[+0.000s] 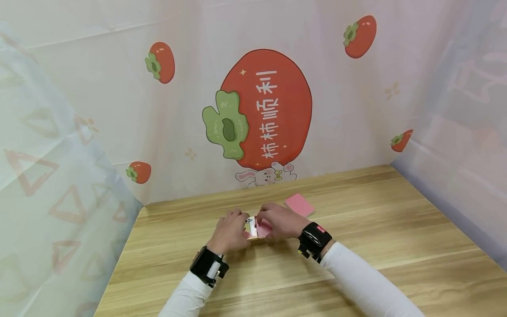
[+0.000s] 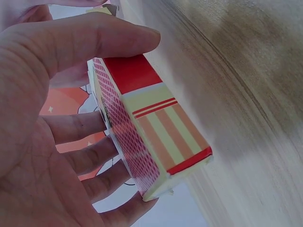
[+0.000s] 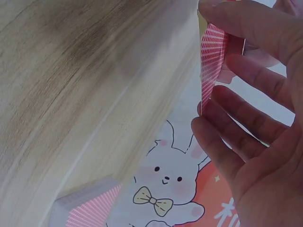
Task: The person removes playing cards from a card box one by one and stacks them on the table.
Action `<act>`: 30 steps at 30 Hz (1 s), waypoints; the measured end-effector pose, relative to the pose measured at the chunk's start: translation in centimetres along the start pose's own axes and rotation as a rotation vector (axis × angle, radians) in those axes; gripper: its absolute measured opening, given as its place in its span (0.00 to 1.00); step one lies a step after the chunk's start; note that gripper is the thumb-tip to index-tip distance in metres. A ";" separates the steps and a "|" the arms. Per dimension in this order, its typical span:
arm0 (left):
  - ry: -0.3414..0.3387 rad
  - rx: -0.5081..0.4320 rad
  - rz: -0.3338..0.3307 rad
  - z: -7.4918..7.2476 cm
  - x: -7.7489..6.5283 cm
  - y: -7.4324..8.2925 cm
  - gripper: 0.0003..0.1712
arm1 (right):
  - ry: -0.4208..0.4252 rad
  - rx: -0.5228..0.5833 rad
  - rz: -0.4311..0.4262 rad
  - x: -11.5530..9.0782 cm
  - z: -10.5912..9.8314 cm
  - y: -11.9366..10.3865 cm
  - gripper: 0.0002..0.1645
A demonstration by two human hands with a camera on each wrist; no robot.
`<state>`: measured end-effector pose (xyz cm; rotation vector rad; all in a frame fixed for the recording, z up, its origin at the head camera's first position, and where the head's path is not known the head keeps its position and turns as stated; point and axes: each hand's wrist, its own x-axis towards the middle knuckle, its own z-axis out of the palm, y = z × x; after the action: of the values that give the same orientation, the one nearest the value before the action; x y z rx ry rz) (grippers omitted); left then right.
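Over the wooden table, my left hand (image 1: 231, 231) grips a playing-card box (image 2: 156, 109) with the thumb along its striped narrow side and the fingers behind it. The box has a red checked face, and a letter A shows on it in the head view. At the box's right end, my right hand (image 1: 282, 220) pinches a red-patterned playing card (image 3: 211, 59) between thumb and fingers. Whether it is a single card or several cannot be made out. Part of the card and the box's right end are hidden by the fingers.
A stack of red-backed cards (image 1: 299, 205) lies on the wooden table (image 1: 356, 273), just beyond my right hand. Behind the table hangs a pale cloth (image 1: 186, 110) printed with persimmons and a rabbit, and more cloth closes off both sides.
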<state>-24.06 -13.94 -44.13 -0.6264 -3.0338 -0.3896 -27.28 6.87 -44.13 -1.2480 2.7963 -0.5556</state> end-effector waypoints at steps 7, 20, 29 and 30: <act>-0.005 -0.003 0.011 0.0 0.1 0.0 0.37 | -0.017 -0.060 -0.052 -0.2 0.0 0.3 0.25; -0.008 -0.004 0.004 -0.1 -0.1 -0.3 0.35 | -0.046 -0.113 -0.016 -1.4 -0.5 0.6 0.22; 0.006 0.014 -0.030 0.0 -0.4 -1.2 0.38 | -0.017 -0.073 0.039 -2.8 -1.2 2.2 0.19; 0.008 0.019 -0.038 0.1 -0.4 -1.3 0.38 | 0.000 -0.064 0.054 -2.9 -1.3 2.4 0.19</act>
<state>-24.21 -15.27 -44.54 -0.5652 -3.0422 -0.3636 -27.25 10.89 -44.03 -1.1791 2.8595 -0.4668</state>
